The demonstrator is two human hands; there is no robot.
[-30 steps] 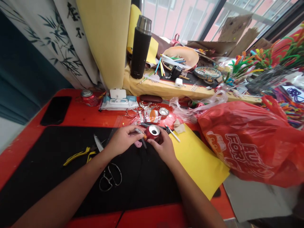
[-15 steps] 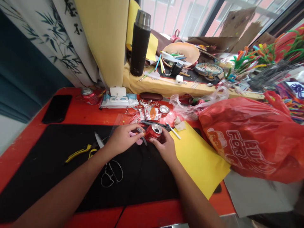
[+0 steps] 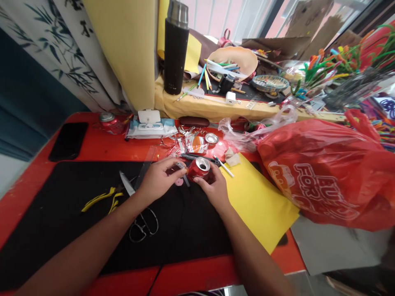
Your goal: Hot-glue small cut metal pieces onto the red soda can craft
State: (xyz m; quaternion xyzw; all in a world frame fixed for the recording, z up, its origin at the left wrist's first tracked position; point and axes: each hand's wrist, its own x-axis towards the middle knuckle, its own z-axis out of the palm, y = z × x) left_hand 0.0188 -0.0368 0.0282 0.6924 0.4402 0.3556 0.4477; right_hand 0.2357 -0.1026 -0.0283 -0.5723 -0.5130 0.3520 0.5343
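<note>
My right hand (image 3: 212,185) is closed around a short red drinks can (image 3: 197,170), its silver top with the open mouth tilted toward me. My left hand (image 3: 162,176) pinches a small greyish piece with an orange end (image 3: 181,166) between thumb and fingers, close to the can's left side; its exact kind is unclear. Below those fingers lies a pink piece (image 3: 179,181) on the black mat (image 3: 191,222). Silver scissors (image 3: 126,183) lie partly under my left forearm, beside yellow-handled pliers (image 3: 98,199).
Behind the can are a dark cutter-like tool (image 3: 196,156), a white pen (image 3: 224,167) and cut can pieces (image 3: 196,144). Yellow paper (image 3: 259,205) and a red plastic bag (image 3: 327,176) are on the right. A black flask (image 3: 176,49) stands on the sill.
The camera view has shifted slightly. Both hands keep their hold, and the small greyish piece still stays close to the can's left side.
</note>
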